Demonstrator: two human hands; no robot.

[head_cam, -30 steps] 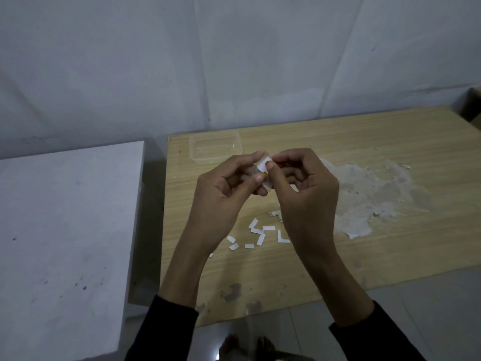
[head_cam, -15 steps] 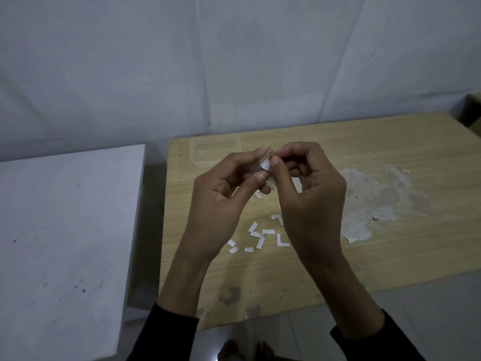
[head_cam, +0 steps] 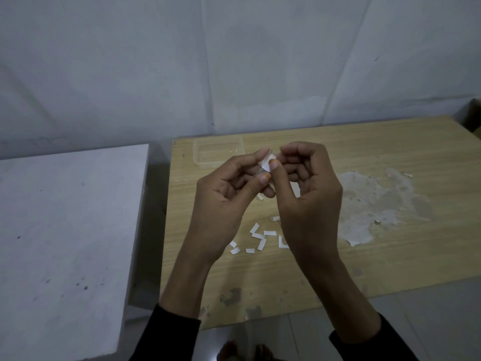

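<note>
Both my hands are raised above the wooden table (head_cam: 390, 256). My left hand (head_cam: 229, 196) holds a small clear object with a white paper label (head_cam: 266, 164) between thumb and fingers. My right hand (head_cam: 307, 194) pinches the same white label from the right, its thumb pressed on it. What the clear object is stays mostly hidden by my fingers. Several small white paper scraps (head_cam: 257, 239) lie on the table below my hands.
A clear plastic container (head_cam: 218, 149) stands at the table's far left corner. A patch of torn-off surface (head_cam: 377, 204) marks the table to the right. A white block-like surface (head_cam: 65, 243) stands to the left, with a gap between. A grey wall is behind.
Both hands have stayed together on the label, shifting slightly; the right thumb has moved a little on the paper. The scraps on the table lie as before.
</note>
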